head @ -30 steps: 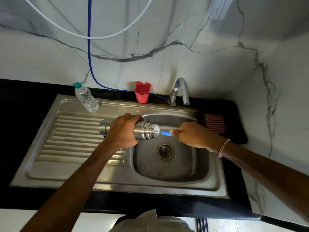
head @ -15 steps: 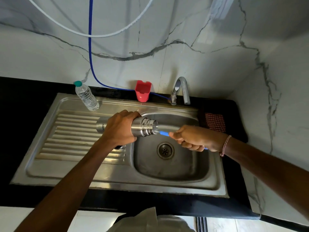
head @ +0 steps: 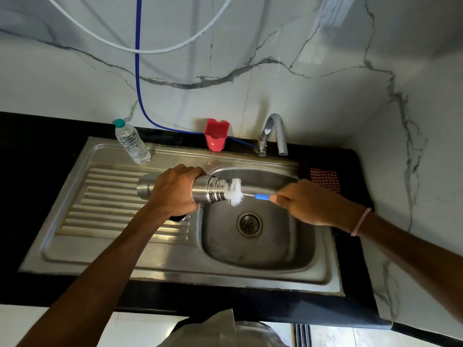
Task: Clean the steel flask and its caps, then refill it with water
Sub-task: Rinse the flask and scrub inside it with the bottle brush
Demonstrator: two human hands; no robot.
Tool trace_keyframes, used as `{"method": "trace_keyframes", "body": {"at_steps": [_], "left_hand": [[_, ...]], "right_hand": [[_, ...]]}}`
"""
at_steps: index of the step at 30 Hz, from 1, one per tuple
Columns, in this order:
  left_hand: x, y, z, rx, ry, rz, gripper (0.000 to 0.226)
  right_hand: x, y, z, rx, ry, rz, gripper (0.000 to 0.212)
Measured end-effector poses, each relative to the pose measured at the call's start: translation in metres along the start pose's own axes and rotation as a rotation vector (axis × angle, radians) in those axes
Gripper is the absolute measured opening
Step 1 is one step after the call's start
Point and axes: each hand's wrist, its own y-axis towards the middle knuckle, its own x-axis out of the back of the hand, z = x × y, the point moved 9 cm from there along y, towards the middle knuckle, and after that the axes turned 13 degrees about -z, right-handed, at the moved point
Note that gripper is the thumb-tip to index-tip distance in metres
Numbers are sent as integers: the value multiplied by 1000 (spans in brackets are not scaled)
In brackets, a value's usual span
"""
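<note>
My left hand (head: 175, 190) grips the steel flask (head: 209, 190) around its middle and holds it on its side over the left edge of the sink basin (head: 260, 244), mouth pointing right. My right hand (head: 304, 201) pinches the blue handle of a bottle brush (head: 234, 192). The brush's white bristles sit just outside the flask's threaded mouth, touching its rim. A dark round cap (head: 178, 217) peeks out under my left wrist on the drainboard (head: 105, 209); most of it is hidden.
A plastic water bottle (head: 132, 142) with a teal cap stands at the back of the drainboard. A red holder (head: 216, 134) and a chrome tap (head: 274, 134) stand behind the basin. A red checked cloth (head: 325, 179) lies on the black counter to the right.
The brush was pushed deep into the flask half a second ago; my right hand has pulled it back to the right, so the white bristles are now outside the mouth.
</note>
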Motion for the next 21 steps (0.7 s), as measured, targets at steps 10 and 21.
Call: {"method": "trace_keyframes", "body": {"at_steps": [10,21], "left_hand": [[-2,3,6,17,14,-4,65],[-7,-3,31,86,32,85,69]], "right_hand": [[17,-17,27,215,-550,-448,21],[30,-16,-15,70,-524,-306,10]]}}
